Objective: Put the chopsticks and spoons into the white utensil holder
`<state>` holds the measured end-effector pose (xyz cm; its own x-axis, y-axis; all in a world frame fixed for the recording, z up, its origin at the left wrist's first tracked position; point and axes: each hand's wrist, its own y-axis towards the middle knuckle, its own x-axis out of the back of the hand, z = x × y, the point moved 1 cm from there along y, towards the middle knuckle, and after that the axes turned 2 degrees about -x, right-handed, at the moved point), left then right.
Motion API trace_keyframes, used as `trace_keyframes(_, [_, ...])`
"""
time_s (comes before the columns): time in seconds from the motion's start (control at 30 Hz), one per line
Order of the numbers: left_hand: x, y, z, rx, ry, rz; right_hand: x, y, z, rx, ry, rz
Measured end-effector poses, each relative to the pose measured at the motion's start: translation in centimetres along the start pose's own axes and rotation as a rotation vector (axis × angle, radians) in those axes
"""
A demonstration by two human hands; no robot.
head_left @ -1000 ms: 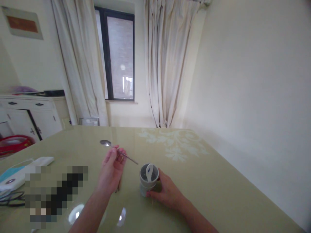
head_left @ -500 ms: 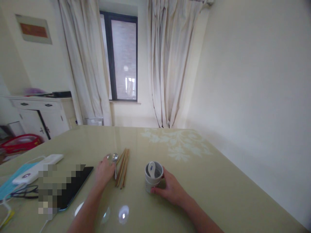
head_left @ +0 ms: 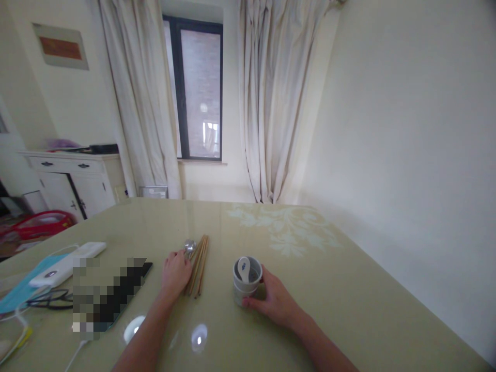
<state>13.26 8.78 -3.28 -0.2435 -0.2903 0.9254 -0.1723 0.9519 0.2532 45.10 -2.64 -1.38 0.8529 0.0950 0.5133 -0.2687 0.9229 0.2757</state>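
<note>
My right hand [head_left: 277, 298] is wrapped round a grey cylindrical cup [head_left: 244, 297] standing on the table, thumb at the front and fingers behind. A white ceramic spoon [head_left: 244, 268] with a blue mark leans inside it. To the left, my left hand [head_left: 176, 273] is closed on metal spoons [head_left: 189, 245]; their shiny bowls show beyond the fingers, while the handles are mostly hidden. Right beside that hand, several wooden chopsticks [head_left: 200, 266] lie in a loose bundle on the table.
At the left of the glass-topped table [head_left: 232, 341] lie a dark tablet [head_left: 135, 284], partly pixelated, a white power bank [head_left: 67, 264], a blue face mask [head_left: 23, 289], glasses [head_left: 50, 298] and a white cable [head_left: 75, 356]. A wall [head_left: 406, 155] borders the right side.
My left hand has closed in on the spoons, and their bowls now sit together close to the chopsticks. My right hand keeps its hold on the cup. The view has shifted slightly.
</note>
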Motion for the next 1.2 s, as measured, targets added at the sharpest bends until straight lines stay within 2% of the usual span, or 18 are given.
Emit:
trace_keyframes(0.1, [1.2,-0.7,-1.2,-0.047,-0.065,-0.093,0.0,0.0,0.1,0.005,0.007,-0.005])
trace_keyframes(0.2, [3.1,-2.6,-4.4,-0.281,-0.427,-0.215,-0.2,0.1,0.1,0.012,0.011,-0.013])
trace_keyframes(0.27, [4.1,-4.3,-7.2,-0.431,-0.695,-0.115,-0.3,0.1,0.0,0.035,0.018,-0.018])
trace_keyframes(0.33, [4.5,-5.8,-9.8,-0.493,-0.811,0.050,-0.4,0.2,0.0,0.066,0.034,-0.016])
trace_keyframes(0.4, [4.5,-6.5,-11.5,-0.463,-0.884,0.175,-0.4,0.1,-0.1,0.083,0.041,-0.017])
trace_keyframes(0.5, [4.6,-6.5,-12.3,-0.389,-0.935,0.271,-0.5,0.1,-0.1,0.077,0.003,-0.023])
trace_keyframes(0.6, [5.2,-6.3,-12.0,-0.408,-0.867,0.221,-0.6,0.0,-0.2,0.087,-0.040,-0.023])
trace_keyframes(0.73, [6.2,-6.9,-11.8,-0.460,-0.845,-0.015,-0.7,0.0,-0.1,0.067,-0.049,-0.035])
trace_keyframes(0.83, [6.6,-6.3,-11.1,-0.318,-1.023,-0.127,-0.6,0.0,-0.1,0.029,-0.042,-0.026])
trace_keyframes(0.93, [6.3,-4.0,-8.4,-0.109,-1.202,-0.231,-0.3,0.0,-0.1,-0.002,-0.039,-0.033])
trace_keyframes(1.0, [5.6,-2.2,-5.8,0.010,-1.215,-0.224,0.1,0.0,-0.2,-0.023,-0.042,-0.043])
trace_keyframes(1.03, [5.2,-1.3,-4.5,0.041,-1.186,-0.176,0.3,0.1,-0.3,-0.033,-0.045,-0.049])
trace_keyframes(1.1, [4.3,0.0,-2.3,0.069,-1.057,-0.085,0.7,0.2,-0.5,-0.046,-0.051,-0.065])
trace_keyframes(1.2, [3.3,0.9,-0.4,0.102,-0.780,-0.055,1.1,0.2,-0.9,-0.064,-0.064,-0.087])
